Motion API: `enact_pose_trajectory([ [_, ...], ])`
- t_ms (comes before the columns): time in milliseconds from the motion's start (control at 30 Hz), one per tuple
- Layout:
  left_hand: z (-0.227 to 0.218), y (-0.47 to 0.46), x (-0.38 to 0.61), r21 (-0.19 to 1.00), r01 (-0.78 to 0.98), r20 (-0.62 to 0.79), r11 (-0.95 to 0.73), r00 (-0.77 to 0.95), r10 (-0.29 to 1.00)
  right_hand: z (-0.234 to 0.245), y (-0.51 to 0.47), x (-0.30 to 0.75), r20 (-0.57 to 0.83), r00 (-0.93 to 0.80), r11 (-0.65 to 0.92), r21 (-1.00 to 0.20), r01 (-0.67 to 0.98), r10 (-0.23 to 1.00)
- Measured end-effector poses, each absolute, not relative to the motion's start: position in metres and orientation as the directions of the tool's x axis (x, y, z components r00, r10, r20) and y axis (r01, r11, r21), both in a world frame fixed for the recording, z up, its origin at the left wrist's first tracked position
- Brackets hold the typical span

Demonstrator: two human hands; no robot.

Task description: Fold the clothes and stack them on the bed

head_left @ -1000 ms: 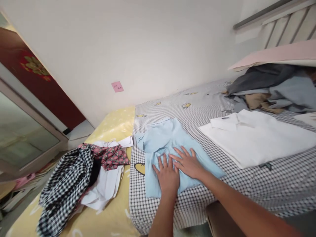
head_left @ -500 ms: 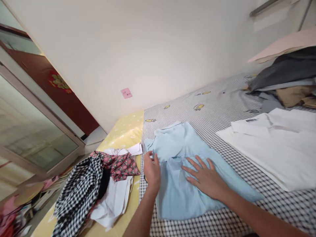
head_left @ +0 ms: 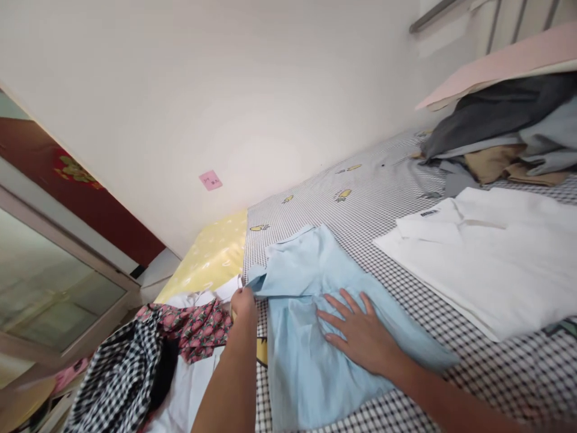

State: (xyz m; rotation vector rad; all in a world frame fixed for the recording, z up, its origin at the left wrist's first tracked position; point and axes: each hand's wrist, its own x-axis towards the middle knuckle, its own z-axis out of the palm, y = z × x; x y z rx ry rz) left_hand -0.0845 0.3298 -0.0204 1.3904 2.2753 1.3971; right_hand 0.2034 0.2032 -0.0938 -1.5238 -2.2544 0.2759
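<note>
A light blue garment (head_left: pixel 297 361) with a gathered waist, apparently a dress, lies spread on a checked bedsheet (head_left: pixel 311 204). My left hand (head_left: pixel 244 302) is closed on a small flap at the garment's left side, pulling it out to the left. Flat on the gathered lower part rests my right hand (head_left: pixel 358 328), its fingers spread. The tips of my left fingers are partly hidden behind the hand.
Left of the garment, a black-and-white checked cloth (head_left: pixel 115 373), a red floral cloth (head_left: pixel 198 328) and white clothes are heaped on a yellow sheet (head_left: pixel 211 252). On the right lie a folded white shirt (head_left: pixel 491 258) and a pile of dark clothes (head_left: pixel 491 114). A wall stands behind.
My left hand has moved left and taken hold of the flap at the garment's side, drawing it outward. My right hand stays pressed on the cloth. The view has shifted to the right.
</note>
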Motion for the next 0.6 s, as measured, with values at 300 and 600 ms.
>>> enact_pose_trajectory([
  [300, 0.011, 0.327, -0.006, 0.631, 0.687, 0.467, -0.361, 0.036, 0.884, -0.082, 0.201, 0.206, 0.189, -0.333, 0.383, -0.464, 0.799, 0.924],
  [600, -0.006, 0.284, 0.004, 0.458, 0.811, 0.293, -0.365, 0.250, 0.923, -0.083, 0.202, 0.204, 0.203, -0.311, 0.372, -0.495, 0.785, 0.928],
])
